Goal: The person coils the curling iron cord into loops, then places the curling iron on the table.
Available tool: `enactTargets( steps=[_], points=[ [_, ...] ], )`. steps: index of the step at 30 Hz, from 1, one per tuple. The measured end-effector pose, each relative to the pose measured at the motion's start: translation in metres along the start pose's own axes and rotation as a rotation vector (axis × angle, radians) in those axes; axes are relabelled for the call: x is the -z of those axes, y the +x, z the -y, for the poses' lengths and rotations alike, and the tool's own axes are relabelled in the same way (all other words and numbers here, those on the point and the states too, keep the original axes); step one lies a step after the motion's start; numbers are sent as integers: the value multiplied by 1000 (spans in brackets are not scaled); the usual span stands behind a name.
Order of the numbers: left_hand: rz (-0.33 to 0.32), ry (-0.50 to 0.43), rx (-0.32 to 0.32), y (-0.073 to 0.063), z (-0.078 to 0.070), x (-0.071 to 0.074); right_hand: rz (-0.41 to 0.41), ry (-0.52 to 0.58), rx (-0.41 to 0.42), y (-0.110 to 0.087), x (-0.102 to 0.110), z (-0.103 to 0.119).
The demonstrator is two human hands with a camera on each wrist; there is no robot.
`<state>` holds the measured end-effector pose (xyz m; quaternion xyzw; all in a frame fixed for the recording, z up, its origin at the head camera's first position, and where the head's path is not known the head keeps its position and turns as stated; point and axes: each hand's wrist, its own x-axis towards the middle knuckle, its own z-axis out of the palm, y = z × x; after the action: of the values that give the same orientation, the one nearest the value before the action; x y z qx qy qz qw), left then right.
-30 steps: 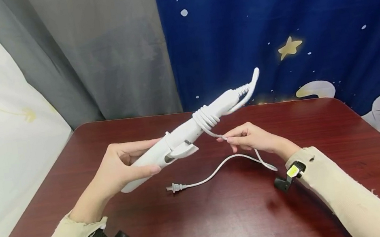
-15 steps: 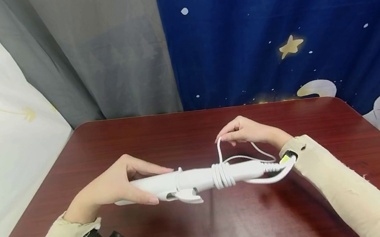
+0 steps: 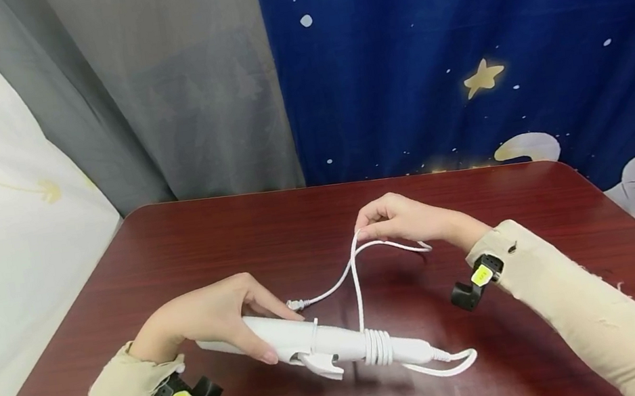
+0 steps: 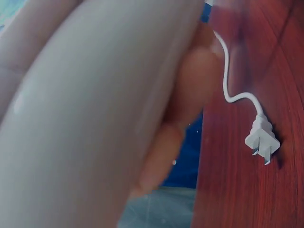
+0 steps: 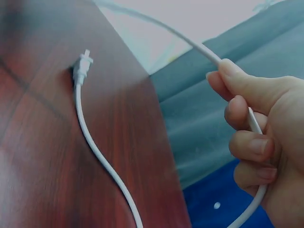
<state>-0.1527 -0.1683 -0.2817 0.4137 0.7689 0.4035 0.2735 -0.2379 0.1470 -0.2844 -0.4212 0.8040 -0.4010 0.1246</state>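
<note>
My left hand (image 3: 218, 315) grips a white curling iron (image 3: 339, 344) by its thick end, thumb on the near side and fingers on the far side. The iron is tilted, its cord end lower and to the right. Several turns of white power cord (image 3: 357, 281) are wrapped round its handle. From these turns the cord rises to my right hand (image 3: 401, 218), which pinches it between thumb and index finger, with the other fingers curled round it in the right wrist view. The cord's two-pin plug (image 4: 262, 137) lies on the table. A small lever (image 3: 320, 365) sticks out from the iron.
The dark red wooden table (image 3: 225, 239) lies under both hands. Behind it hang a grey curtain (image 3: 205, 105) and a blue curtain (image 3: 386, 78) with stars and a cat. A white cloth (image 3: 9, 237) hangs at the left.
The iron has swung from pointing up to the right to sloping down, and sits lower and nearer. My right hand has risen slightly, drawing the cord up; the plug has shifted on the table.
</note>
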Motion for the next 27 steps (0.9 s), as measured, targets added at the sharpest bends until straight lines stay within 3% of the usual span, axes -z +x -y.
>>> enactTargets(
  steps=[6, 12, 15, 22, 27],
  points=[
    [-88, 145, 102, 5, 5, 1, -34, -9, 18, -7, 5, 21],
    [-292, 269, 202, 5, 12, 6, -75, -60, 43, -18, 15, 33],
    [-389, 296, 211, 3, 16, 8, -86, -70, 52, -25, 20, 34],
    [-608, 241, 248, 0, 22, 11, -59, -43, 29, -38, 24, 31],
    [-701, 352, 235, 7, 20, 8, -32, -84, 92, -37, 12, 41]
  ],
)
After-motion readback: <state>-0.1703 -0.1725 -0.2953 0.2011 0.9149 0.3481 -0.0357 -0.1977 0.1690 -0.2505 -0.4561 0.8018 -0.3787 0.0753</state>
